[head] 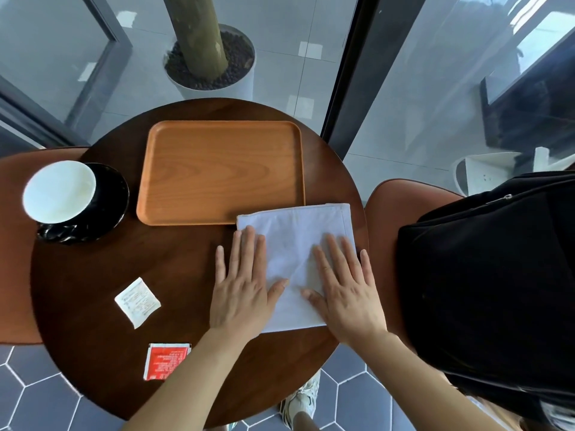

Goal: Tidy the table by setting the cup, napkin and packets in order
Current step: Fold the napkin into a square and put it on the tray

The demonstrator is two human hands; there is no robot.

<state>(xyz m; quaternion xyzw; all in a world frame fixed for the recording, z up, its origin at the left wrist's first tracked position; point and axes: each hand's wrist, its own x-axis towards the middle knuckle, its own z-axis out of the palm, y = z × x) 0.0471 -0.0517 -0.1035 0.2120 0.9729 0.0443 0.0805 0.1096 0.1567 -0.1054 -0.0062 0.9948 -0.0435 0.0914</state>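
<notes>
A folded white napkin (295, 234) lies on the right side of the round dark wooden table (174, 253), its far corner touching the tray. My left hand (242, 284) rests flat on the napkin's left edge, fingers spread. My right hand (345, 290) lies flat on its right half. A white cup (59, 191) stands on a black saucer (109, 194) at the table's left edge. A white packet (137, 301) lies left of my left hand. A red packet (165, 360) lies near the front edge, partly under my left forearm.
An empty orange wooden tray (221, 172) sits at the back middle of the table. A black bag (491, 290) rests on a brown chair (392, 206) to the right. Another brown chair (12, 244) stands at the left. A white planter (214, 79) stands behind the table by glass walls.
</notes>
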